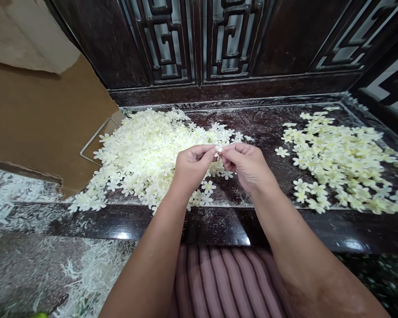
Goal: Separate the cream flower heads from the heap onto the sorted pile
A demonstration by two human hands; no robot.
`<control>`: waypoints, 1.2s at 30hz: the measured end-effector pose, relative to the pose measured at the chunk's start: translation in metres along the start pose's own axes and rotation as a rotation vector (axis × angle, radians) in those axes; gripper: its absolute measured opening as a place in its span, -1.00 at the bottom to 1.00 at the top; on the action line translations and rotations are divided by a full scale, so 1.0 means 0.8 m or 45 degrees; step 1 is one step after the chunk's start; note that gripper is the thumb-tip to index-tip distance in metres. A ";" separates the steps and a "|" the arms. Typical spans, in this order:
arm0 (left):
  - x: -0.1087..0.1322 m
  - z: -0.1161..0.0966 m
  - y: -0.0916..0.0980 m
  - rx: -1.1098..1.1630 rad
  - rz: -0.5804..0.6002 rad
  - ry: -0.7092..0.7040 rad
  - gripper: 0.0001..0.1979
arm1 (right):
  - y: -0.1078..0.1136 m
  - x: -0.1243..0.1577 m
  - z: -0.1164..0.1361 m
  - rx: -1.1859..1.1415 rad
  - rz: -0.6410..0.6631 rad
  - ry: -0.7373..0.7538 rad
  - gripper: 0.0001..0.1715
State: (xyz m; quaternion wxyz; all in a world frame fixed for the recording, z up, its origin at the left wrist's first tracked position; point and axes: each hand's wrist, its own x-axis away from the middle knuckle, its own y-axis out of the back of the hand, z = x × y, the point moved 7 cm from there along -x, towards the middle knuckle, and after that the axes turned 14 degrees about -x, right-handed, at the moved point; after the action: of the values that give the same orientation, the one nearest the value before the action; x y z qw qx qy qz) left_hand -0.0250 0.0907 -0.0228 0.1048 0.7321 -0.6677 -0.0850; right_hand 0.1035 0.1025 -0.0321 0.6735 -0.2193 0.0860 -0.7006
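Observation:
My left hand [194, 165] and my right hand [243, 163] meet above the dark wooden bench [232, 194], fingertips nearly touching. Between thumb and forefinger of each, a small white flower [218, 150] is pinched, partly covered by the fingers. Behind and left of my left hand lies a big heap of pale cream flowers [149, 145]. A second, looser heap of such flowers [345, 159] spreads over the bench to the right of my right hand. One loose flower [208, 187] rests just below the hands.
A brown cardboard piece [46, 119] stands at the left, with a bent metal wire [91, 141] at its edge. White shreds [93, 274] cover the floor and the bench's left end. A carved dark wooden backrest [199, 86] rises behind.

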 end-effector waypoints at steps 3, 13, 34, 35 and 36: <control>-0.001 0.003 0.003 0.031 -0.004 0.033 -0.89 | -0.003 0.002 0.001 0.024 0.005 -0.020 -0.86; -0.002 0.007 0.007 0.118 -0.047 0.095 -0.96 | -0.010 0.006 -0.001 0.020 0.070 -0.079 -0.85; -0.002 0.004 0.007 0.031 -0.056 0.021 -0.95 | -0.010 0.006 -0.002 0.010 0.062 -0.107 -0.83; -0.001 0.003 0.007 0.023 -0.055 0.021 -0.95 | -0.010 0.006 -0.002 0.013 0.064 -0.108 -0.83; -0.001 0.002 0.007 0.013 -0.053 0.019 -0.95 | -0.010 0.006 -0.002 0.018 0.064 -0.112 -0.82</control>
State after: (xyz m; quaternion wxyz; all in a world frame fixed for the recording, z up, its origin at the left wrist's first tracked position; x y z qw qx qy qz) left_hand -0.0311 0.0909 -0.0233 0.1043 0.7470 -0.6519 -0.0784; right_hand 0.0959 0.0981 -0.0291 0.6955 -0.2430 0.0568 -0.6738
